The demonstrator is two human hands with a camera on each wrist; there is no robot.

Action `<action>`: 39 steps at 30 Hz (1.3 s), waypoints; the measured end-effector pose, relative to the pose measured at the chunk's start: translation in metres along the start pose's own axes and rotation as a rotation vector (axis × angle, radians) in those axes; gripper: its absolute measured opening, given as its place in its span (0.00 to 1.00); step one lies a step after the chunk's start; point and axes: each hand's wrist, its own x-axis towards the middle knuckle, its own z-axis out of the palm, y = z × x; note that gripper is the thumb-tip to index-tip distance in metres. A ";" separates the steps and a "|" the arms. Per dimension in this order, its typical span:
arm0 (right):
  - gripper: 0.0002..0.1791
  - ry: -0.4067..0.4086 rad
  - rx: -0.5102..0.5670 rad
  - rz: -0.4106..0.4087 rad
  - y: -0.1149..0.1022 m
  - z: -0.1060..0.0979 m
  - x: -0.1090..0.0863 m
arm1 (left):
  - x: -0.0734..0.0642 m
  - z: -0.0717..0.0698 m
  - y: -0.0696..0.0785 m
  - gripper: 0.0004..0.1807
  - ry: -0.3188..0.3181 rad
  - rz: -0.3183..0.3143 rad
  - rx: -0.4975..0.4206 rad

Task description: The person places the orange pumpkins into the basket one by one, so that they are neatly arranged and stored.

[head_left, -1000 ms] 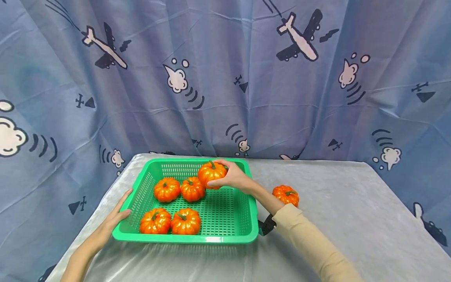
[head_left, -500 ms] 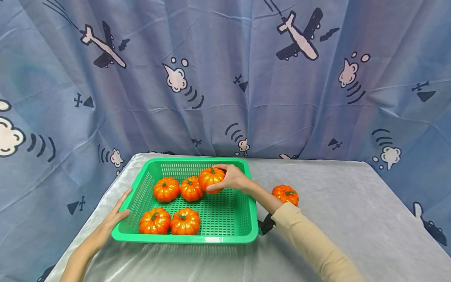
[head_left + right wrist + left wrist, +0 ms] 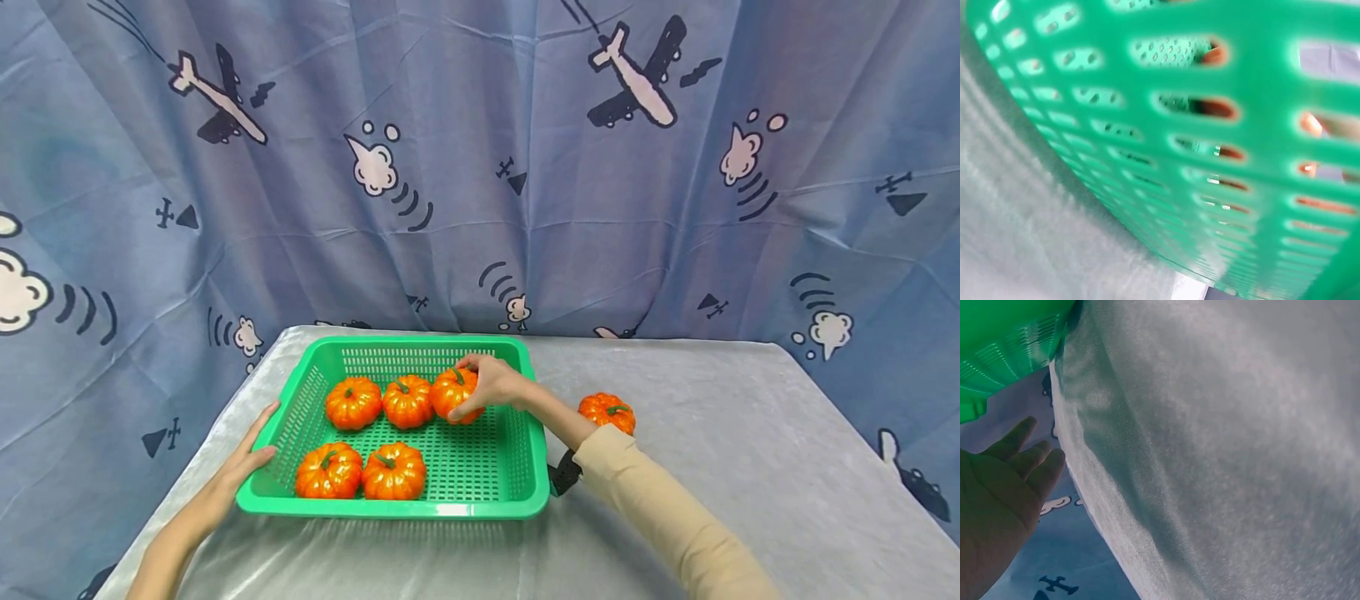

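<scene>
A green slotted basket (image 3: 390, 510) holds several small orange pumpkins. My right hand (image 3: 491, 387) grips one pumpkin (image 3: 454, 395) by its right side, low in the back right of the basket, beside another pumpkin (image 3: 408, 402). Whether it touches the basket floor I cannot tell. My left hand (image 3: 238, 468) rests against the basket's left side with its fingers extended; in the left wrist view the left hand (image 3: 1007, 481) shows straight fingers near the basket wall (image 3: 1016, 356). The right wrist view is mostly filled by the slotted wall (image 3: 1260, 125), with bits of orange behind it.
A further pumpkin (image 3: 354, 403) lies at the back left of the basket, and two more pumpkins (image 3: 394, 472) sit along its front. Outside, right of the basket, one pumpkin (image 3: 607, 412) is on the silvery tablecloth (image 3: 720, 433), partly behind the right forearm. A blue patterned curtain (image 3: 450, 167) hangs behind.
My right hand has lowered the gripped pumpkin into the basket and shifted it slightly right. The left hand and the other pumpkins look unchanged.
</scene>
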 end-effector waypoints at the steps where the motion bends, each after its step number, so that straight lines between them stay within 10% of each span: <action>1: 0.43 0.000 -0.007 0.007 0.000 0.001 0.000 | 0.000 0.000 0.000 0.35 -0.001 -0.001 -0.003; 39: 0.45 -0.088 -0.280 0.016 0.005 0.014 0.004 | 0.000 0.002 -0.001 0.35 0.005 0.005 -0.008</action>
